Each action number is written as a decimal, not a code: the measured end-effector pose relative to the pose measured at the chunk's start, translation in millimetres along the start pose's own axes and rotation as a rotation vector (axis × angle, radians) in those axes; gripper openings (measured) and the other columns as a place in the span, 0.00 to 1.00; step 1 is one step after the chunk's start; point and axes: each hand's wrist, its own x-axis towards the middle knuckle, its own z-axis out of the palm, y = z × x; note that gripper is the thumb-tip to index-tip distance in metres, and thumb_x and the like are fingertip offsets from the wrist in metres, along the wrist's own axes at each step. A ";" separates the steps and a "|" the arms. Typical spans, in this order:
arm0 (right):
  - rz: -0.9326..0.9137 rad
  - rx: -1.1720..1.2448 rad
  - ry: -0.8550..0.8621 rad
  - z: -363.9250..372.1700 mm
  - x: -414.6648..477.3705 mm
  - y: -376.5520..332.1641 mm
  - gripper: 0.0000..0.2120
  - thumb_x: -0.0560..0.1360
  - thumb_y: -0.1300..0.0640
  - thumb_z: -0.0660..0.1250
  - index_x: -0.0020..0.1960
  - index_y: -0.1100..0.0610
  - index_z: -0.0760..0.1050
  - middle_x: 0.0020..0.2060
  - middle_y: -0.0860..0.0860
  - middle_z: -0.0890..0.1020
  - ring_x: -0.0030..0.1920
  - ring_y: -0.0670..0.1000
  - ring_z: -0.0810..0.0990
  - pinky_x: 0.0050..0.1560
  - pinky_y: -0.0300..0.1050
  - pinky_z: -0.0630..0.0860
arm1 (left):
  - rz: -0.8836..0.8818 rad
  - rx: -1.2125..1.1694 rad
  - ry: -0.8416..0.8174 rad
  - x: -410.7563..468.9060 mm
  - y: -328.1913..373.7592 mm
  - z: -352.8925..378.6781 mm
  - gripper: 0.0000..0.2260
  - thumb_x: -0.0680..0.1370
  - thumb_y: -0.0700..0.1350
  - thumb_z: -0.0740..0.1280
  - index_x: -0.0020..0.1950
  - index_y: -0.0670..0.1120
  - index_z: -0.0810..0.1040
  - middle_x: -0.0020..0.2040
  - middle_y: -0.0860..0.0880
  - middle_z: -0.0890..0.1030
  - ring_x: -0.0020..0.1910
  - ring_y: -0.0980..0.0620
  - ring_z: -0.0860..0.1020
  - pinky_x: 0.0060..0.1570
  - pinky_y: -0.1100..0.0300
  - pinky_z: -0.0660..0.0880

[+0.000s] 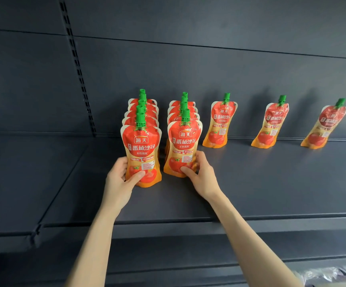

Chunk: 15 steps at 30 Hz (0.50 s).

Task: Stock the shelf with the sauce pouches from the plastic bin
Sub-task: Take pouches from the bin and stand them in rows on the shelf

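Red-and-orange pouches in two rows on a dark shelf (271,183), a hand on each front one.
Left hand (119,179) curls its fingers round the left front pouch (141,150); right hand (201,172) grips the right front pouch (183,146) (both upright on the shelf). Along the back wall to the right stand a near pouch (219,123), middle pouch (271,125) and far pouch (324,127), well apart. A slotted post (79,69) rises at left.
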 end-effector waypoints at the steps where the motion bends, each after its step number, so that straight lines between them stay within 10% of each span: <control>1: -0.002 -0.001 -0.005 0.1 -0.5 -0.1 0.19 0.76 0.57 0.68 0.63 0.55 0.65 0.56 0.43 0.75 0.55 0.41 0.74 0.43 0.20 0.70 | -0.001 0.000 -0.002 -0.3 -0.1 0.0 0.16 0.71 0.41 0.73 0.54 0.57 0.74 0.53 0.56 0.81 0.53 0.59 0.80 0.43 0.68 0.77; 15: 0.025 -0.004 -0.061 -5.5 -1.1 -4.4 0.19 0.77 0.57 0.66 0.65 0.55 0.65 0.60 0.47 0.76 0.58 0.43 0.73 0.55 0.32 0.71 | -0.041 0.052 -0.002 -0.8 3.0 0.7 0.17 0.73 0.42 0.72 0.57 0.54 0.72 0.53 0.59 0.79 0.53 0.60 0.79 0.44 0.68 0.76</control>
